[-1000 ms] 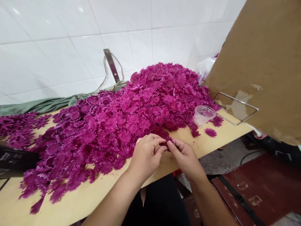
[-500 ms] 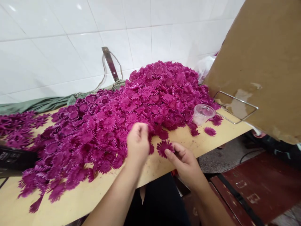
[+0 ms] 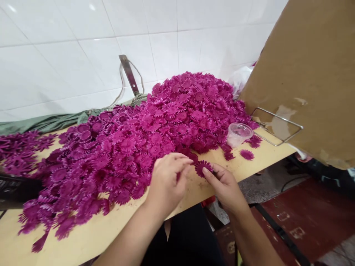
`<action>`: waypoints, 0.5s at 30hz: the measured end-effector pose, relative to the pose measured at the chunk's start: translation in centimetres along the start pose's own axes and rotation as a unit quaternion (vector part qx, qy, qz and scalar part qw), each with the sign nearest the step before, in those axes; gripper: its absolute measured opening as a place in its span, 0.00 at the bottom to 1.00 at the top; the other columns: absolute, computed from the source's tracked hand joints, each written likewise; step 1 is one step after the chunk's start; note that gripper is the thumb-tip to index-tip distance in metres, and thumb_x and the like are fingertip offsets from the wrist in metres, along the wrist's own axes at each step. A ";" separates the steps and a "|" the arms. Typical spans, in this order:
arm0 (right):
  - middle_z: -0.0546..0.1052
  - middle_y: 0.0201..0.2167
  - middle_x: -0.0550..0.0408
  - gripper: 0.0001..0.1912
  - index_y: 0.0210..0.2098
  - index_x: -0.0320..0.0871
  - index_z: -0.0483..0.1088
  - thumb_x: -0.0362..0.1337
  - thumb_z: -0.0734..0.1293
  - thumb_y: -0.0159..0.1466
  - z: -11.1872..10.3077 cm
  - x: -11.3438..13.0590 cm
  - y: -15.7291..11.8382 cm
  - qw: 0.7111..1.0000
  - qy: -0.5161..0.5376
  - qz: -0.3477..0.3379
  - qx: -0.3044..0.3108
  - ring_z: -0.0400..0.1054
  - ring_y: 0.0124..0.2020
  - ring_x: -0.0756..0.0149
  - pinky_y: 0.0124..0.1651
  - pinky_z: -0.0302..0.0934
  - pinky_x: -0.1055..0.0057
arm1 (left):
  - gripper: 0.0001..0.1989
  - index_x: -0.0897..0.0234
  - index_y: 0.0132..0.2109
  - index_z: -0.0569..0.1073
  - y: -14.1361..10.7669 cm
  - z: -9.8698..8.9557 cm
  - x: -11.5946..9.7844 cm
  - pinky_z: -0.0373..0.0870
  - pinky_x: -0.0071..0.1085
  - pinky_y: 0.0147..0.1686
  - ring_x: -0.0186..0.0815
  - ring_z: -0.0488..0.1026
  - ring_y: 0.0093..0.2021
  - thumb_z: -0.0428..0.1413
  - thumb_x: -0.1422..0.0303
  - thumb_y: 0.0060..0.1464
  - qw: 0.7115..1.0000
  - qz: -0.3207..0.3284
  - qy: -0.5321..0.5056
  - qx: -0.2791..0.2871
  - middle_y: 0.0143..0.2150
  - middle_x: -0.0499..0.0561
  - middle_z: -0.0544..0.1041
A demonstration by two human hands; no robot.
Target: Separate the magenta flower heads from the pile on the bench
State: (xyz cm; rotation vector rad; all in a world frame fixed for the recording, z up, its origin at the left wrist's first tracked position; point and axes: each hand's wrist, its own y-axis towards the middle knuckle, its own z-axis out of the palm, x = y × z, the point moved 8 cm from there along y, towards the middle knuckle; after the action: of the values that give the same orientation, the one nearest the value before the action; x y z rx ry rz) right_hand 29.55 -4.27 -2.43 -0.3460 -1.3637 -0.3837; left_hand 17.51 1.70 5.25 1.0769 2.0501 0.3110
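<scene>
My right hand [image 3: 226, 184] pinches a purple artificial flower [image 3: 203, 169] between thumb and fingers, its flat toothed petals facing up just above the table. Close on its left is my left hand [image 3: 169, 181], fingers stretched toward that flower and thumb apart from them. I make out nothing gripped in the left hand; a bit of purple shows in the gap between its thumb and fingers. Behind both hands rises a big heap of the same purple flowers [image 3: 177, 114], some spilling toward the front edge.
A clear plastic cup [image 3: 239, 133] stands right of the heap, near a loose flower [image 3: 246, 154] and a bent wire frame [image 3: 287, 117]. Brown cardboard [image 3: 307, 74] blocks the right side. Green cloth [image 3: 55, 122] runs along the tiled wall. A black object [image 3: 19, 190] lies at left.
My left hand has come away from the heap's front edge, moving right and slightly down toward the held flower, its fingers now extended. The right hand has shifted slightly right and up with its flower.
</scene>
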 end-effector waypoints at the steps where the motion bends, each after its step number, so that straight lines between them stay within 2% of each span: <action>1: 0.70 0.21 0.58 0.16 0.26 0.42 0.70 0.50 0.69 0.54 0.1 0.0 0.0 1.000 -0.014 -0.009 0.001 0.63 0.26 0.67 0.32 0.59 0.71 | 0.07 0.62 0.39 0.74 -0.1 1.0 -0.4 0.67 0.38 0.43 0.38 0.73 0.41 0.52 0.73 0.54 0.999 -0.006 -0.024 0.036 0.38 0.52 0.77; 5: 0.59 0.17 0.62 0.20 0.20 0.42 0.64 0.51 0.65 0.57 -0.1 -0.2 -0.1 0.997 -0.072 -0.029 -0.015 0.54 0.21 0.72 0.25 0.52 0.74 | 0.05 0.63 0.34 0.76 -0.3 3.8 0.3 0.68 0.33 0.39 0.36 0.74 0.36 0.55 0.72 0.51 0.977 -0.108 -0.146 0.115 0.33 0.51 0.78; 8: 0.59 0.18 0.62 0.21 0.21 0.41 0.64 0.52 0.63 0.58 0.2 -0.1 -0.1 0.997 -0.073 -0.031 -0.010 0.54 0.22 0.72 0.26 0.52 0.74 | 0.04 0.64 0.29 0.74 -0.5 4.8 1.5 0.69 0.30 0.35 0.34 0.73 0.32 0.55 0.73 0.49 0.948 -0.185 -0.232 0.114 0.28 0.50 0.76; 10: 0.61 0.19 0.61 0.20 0.21 0.42 0.64 0.52 0.63 0.58 0.8 0.0 -0.3 0.998 -0.059 -0.034 0.001 0.55 0.23 0.71 0.27 0.53 0.74 | 0.05 0.65 0.26 0.72 -0.6 4.8 2.1 0.68 0.28 0.32 0.33 0.72 0.29 0.54 0.73 0.48 0.941 -0.215 -0.248 0.085 0.26 0.49 0.74; 12: 0.60 0.19 0.62 0.20 0.22 0.42 0.62 0.52 0.64 0.57 1.4 0.0 -0.7 0.998 -0.051 -0.032 0.009 0.54 0.23 0.72 0.27 0.52 0.74 | 0.05 0.64 0.25 0.70 -0.5 4.1 2.9 0.66 0.27 0.29 0.32 0.69 0.26 0.53 0.73 0.47 0.941 -0.232 -0.244 0.033 0.24 0.47 0.72; 15: 0.62 0.20 0.61 0.18 0.22 0.43 0.61 0.50 0.65 0.57 1.8 -0.4 -1.3 0.998 -0.056 -0.021 0.024 0.56 0.24 0.71 0.28 0.53 0.74 | 0.05 0.63 0.26 0.67 0.3 1.0 4.8 0.64 0.26 0.28 0.30 0.66 0.24 0.51 0.72 0.48 0.938 -0.248 -0.226 -0.092 0.22 0.45 0.68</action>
State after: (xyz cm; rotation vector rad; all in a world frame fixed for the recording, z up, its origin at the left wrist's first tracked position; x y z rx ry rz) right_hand 27.28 -4.62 -2.45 -0.3026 -1.4891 -0.3694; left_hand 16.82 5.49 2.21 0.4349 1.7531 -0.0088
